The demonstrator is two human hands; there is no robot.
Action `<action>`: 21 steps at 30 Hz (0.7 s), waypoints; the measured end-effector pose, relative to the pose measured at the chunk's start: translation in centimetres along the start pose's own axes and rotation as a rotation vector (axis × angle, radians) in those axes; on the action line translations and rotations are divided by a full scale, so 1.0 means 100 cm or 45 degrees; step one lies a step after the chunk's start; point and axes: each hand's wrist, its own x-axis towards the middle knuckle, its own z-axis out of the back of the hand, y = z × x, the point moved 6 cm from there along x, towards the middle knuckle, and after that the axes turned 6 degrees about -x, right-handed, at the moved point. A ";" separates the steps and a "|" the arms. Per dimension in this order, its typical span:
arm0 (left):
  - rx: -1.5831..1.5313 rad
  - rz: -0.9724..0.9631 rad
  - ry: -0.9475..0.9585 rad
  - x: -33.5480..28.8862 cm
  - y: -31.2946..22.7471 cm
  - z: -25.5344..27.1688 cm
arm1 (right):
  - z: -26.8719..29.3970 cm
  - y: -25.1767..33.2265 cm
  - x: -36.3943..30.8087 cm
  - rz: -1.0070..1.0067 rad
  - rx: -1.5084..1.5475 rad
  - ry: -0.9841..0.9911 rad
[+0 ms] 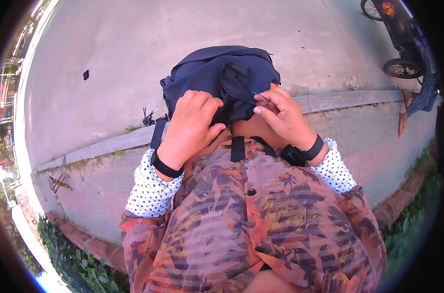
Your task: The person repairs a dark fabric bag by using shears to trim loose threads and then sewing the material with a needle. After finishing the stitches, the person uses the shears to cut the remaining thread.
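Note:
A bundle of navy blue cloth (197, 68) lies across my lap, with a darker folded strip near its middle. My left hand (192, 128) is closed at the cloth's left side, its fingers curled and its thumb pointing toward the middle. What the fingertips pinch is partly hidden, but cloth shows right against them. In my right hand (288, 115), at the cloth's right edge, thumb and fingers are closed on a thin pointed metal tool (262, 98). Its tip points up and left over the dark strip. The rest of the tool is mostly hidden by my fingers.
Beyond the cloth stretches grey concrete pavement (124, 44), with a low kerb (99, 141) across it. A small black object (86, 74) lies far left. At the right are a wheeled cart (402, 66) and another person's bare foot (403, 113). Green plants (80, 259) grow behind brick edging.

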 end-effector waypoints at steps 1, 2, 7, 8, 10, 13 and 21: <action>0.072 0.021 0.017 0.002 0.000 -0.003 | -0.001 0.006 0.004 0.111 -0.341 0.001; 0.081 0.019 0.026 0.004 0.000 -0.005 | -0.003 0.008 0.007 0.110 -0.330 -0.006; 0.020 0.062 -0.080 0.002 0.016 -0.007 | -0.016 0.002 0.021 0.329 -0.751 -0.021; 0.018 0.068 -0.082 0.001 0.018 -0.006 | -0.016 0.000 0.023 0.330 -0.751 -0.013; -0.082 0.082 -0.162 -0.003 0.022 -0.002 | -0.009 -0.009 0.031 0.053 -0.238 -0.010; -0.282 0.206 -0.260 -0.014 0.039 0.001 | -0.008 -0.002 0.036 -0.453 0.604 -0.011; -1.302 0.797 -0.467 -0.046 0.072 0.001 | -0.029 0.081 0.103 -0.293 0.999 0.195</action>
